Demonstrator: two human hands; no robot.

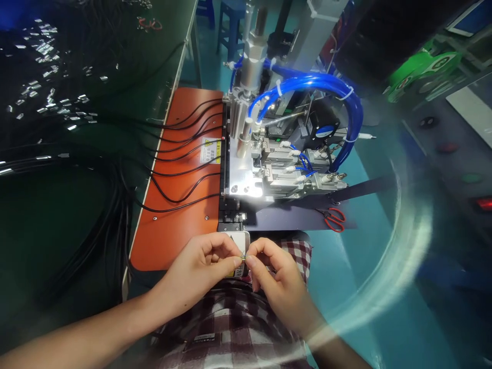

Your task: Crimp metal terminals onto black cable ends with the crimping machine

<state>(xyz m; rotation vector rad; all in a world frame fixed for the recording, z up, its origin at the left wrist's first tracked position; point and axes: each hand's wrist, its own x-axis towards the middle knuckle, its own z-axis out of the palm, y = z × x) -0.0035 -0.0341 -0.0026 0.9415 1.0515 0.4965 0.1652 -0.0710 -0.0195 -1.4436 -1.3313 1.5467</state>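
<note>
My left hand [209, 264] and my right hand [274, 269] meet fingertip to fingertip above my lap, in front of the machine. Both are closed in a pinch. Between the fingertips shows a tiny piece with thin wire-like ends [243, 257], too small to name; how each hand grips it is partly hidden. Behind the fingers is a white and yellow label plate [241, 241]. Black cables [184, 156] lie in a row across the orange panel [180, 220], their right ends at the machine's black edge.
The metal machine [284, 169] with blue air tubes [355, 115] stands just beyond my hands. Red-handled scissors [334, 219] lie right of it. A bundle of black cables [111, 220] and scattered small shiny pieces [49, 56] cover the dark table at left.
</note>
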